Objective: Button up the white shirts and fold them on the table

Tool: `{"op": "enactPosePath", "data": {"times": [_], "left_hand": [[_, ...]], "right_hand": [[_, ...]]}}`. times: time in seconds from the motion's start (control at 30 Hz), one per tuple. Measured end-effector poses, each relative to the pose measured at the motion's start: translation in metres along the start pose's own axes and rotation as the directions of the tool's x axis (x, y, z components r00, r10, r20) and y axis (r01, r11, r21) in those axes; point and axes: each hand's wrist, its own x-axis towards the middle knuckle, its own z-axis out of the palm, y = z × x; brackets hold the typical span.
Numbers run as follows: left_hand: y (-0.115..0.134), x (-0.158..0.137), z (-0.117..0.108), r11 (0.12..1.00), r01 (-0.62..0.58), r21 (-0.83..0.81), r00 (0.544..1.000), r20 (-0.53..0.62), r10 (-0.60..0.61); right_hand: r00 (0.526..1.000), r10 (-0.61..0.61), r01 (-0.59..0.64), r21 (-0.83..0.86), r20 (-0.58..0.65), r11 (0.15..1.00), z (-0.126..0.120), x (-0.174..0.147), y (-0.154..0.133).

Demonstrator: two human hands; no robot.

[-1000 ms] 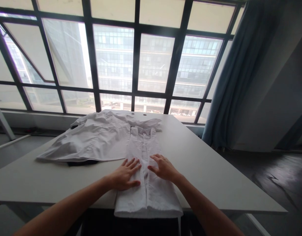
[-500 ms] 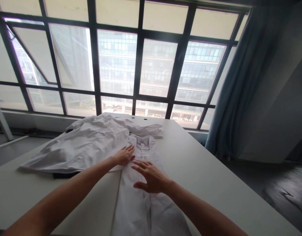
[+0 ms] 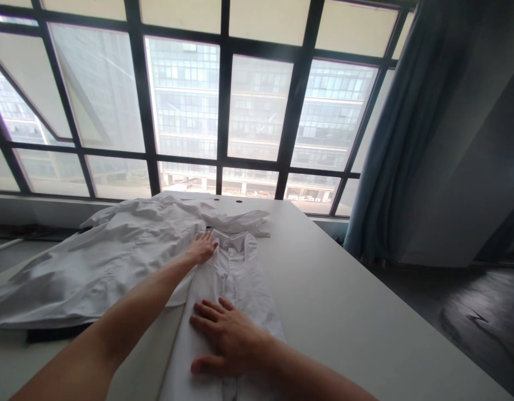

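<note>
A white collared shirt (image 3: pixel 252 284), its long sides folded in, lies lengthwise on the white table (image 3: pixel 319 289) with the collar at the far end. My left hand (image 3: pixel 202 247) rests flat near the collar at the shirt's left edge, fingers stretched out. Nearer to me, my right hand (image 3: pixel 229 337) is spread over the shirt front, thumb apart; part of the button strip is hidden beneath it. To the left, a second white shirt (image 3: pixel 127 256) is laid out wrinkled, and one sleeve reaches past the folded shirt's collar.
Something black (image 3: pixel 56 333) pokes out from under the second shirt's hem. Two dark round holes pierce the tabletop's far end. Behind stands a large window with black frames (image 3: pixel 222 111); a blue-grey curtain (image 3: pixel 391 167) hangs at the right.
My right hand has slid down the shirt toward me, while my left hand has moved slightly up toward the collar. The view has shifted a little to the right.
</note>
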Motion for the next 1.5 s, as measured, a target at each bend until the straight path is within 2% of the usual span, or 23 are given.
{"op": "enactPosePath", "data": {"times": [0.03, 0.1, 0.17, 0.23, 0.3, 0.43, 0.53, 0.67, 0.77, 0.83, 0.93, 1.0, 1.1, 1.2, 1.3, 1.43, 1.5], "left_hand": [[0.012, -0.001, 0.0, 1.0, -0.023, -0.004, 0.996, -0.091, 0.023], [0.039, -0.004, 0.005, 0.98, -0.198, -0.008, 0.96, -0.201, 0.193], [0.066, -0.004, 0.013, 0.895, -0.446, -0.01, 0.887, -0.143, 0.44], [0.088, 0.003, 0.021, 0.818, -0.574, -0.028, 0.819, -0.008, 0.574], [0.1, 0.019, 0.026, 0.818, -0.574, -0.029, 0.813, 0.101, 0.574], [0.105, 0.061, 0.028, 0.89, -0.455, 0.021, 0.869, 0.227, 0.439], [0.107, 0.08, 0.029, 0.912, -0.41, 0.027, 0.888, 0.241, 0.392], [0.112, 0.075, 0.024, 0.913, -0.408, 0.02, 0.9, 0.173, 0.399], [0.107, 0.051, 0.007, 0.909, -0.416, -0.031, 0.908, 0.038, 0.417], [0.095, 0.025, -0.009, 0.908, -0.41, -0.086, 0.912, -0.026, 0.41], [0.062, -0.028, -0.034, 0.89, -0.426, -0.163, 0.905, -0.079, 0.419], [0.035, -0.068, -0.048, 0.876, -0.434, -0.211, 0.901, -0.103, 0.422], [0.002, -0.125, -0.062, 0.874, -0.415, -0.253, 0.907, -0.046, 0.418], [-0.014, -0.166, -0.07, 0.845, -0.442, -0.301, 0.883, 0.02, 0.469], [-0.015, -0.188, -0.076, 0.795, -0.495, -0.351, 0.84, 0.041, 0.541], [-0.009, -0.202, -0.085, 0.763, -0.52, -0.384, 0.798, 0.101, 0.594], [-0.004, -0.208, -0.091, 0.76, -0.529, -0.378, 0.779, 0.137, 0.611]], "right_hand": [[1.0, -0.004, 0.004, 0.0, -0.01, 1.0, 0.001, 0.0, 0.001], [1.0, -0.007, 0.006, -0.012, -0.022, 1.0, 0.003, 0.001, 0.003], [1.0, -0.008, 0.007, -0.034, -0.029, 0.999, 0.006, 0.001, 0.005], [0.999, -0.015, 0.013, -0.051, -0.04, 0.999, 0.008, 0.001, 0.007], [0.998, -0.026, 0.023, -0.066, -0.055, 0.998, 0.009, 0.001, 0.007], [0.996, -0.055, 0.048, -0.094, -0.067, 0.994, 0.008, 0.002, 0.008], [0.994, -0.074, 0.066, -0.107, -0.078, 0.992, 0.006, 0.003, 0.009], [0.995, -0.07, 0.064, -0.092, -0.066, 0.994, 0.004, 0.004, 0.007], [0.994, -0.038, 0.031, -0.077, -0.1, 0.997, 0.001, 0.004, 0.004], [0.987, -0.01, -0.004, -0.091, -0.157, 0.996, -0.005, 0.002, 0.007], [0.967, 0.068, -0.102, -0.126, -0.245, 0.987, -0.022, -0.008, 0.022], [0.941, 0.173, -0.224, -0.15, -0.291, 0.963, -0.038, -0.023, 0.04], [0.89, 0.344, -0.411, -0.204, -0.299, 0.888, -0.058, -0.052, 0.071], [0.844, 0.468, -0.524, -0.215, -0.261, 0.824, -0.064, -0.077, 0.094], [0.843, 0.491, -0.525, -0.142, -0.22, 0.839, -0.061, -0.088, 0.098], [0.875, 0.469, -0.47, 0.015, -0.121, 0.882, -0.06, -0.089, 0.083], [0.88, 0.471, -0.469, 0.036, -0.061, 0.882, -0.063, -0.089, 0.073]]}}
